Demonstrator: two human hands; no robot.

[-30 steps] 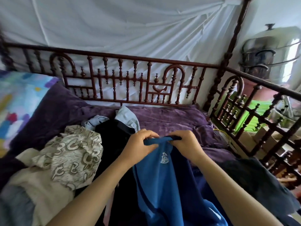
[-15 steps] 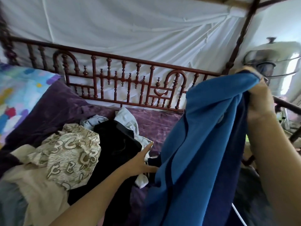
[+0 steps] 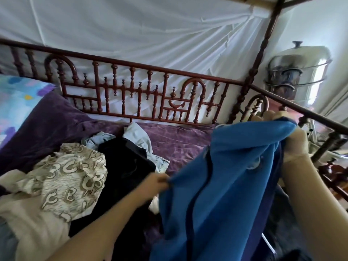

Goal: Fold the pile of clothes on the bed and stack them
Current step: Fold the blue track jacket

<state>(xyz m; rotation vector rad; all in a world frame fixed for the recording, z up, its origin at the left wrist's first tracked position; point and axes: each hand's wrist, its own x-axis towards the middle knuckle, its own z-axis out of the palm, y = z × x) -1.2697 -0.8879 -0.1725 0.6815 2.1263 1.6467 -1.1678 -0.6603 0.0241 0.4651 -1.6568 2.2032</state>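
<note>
A blue garment [image 3: 222,185] with a dark stripe hangs lifted over the bed. My right hand [image 3: 293,140] grips its top edge, raised near the right rail. My left hand [image 3: 154,185] pinches the garment's left edge lower down, at mid-bed height. The pile of clothes lies to the left on the purple bedspread [image 3: 178,140]: a beige patterned piece [image 3: 71,178], a black garment [image 3: 124,162] and a light blue denim piece [image 3: 143,140].
A carved red wooden railing [image 3: 143,95] runs along the back and right side of the bed. A colourful pillow [image 3: 15,102] lies at far left. A metal steamer pot [image 3: 297,72] stands beyond the right rail. White netting hangs behind.
My right hand lifted the blue garment up and to the right, then lowered slightly. My left hand let go, reached to the bed, and now pinches the garment's left edge.
</note>
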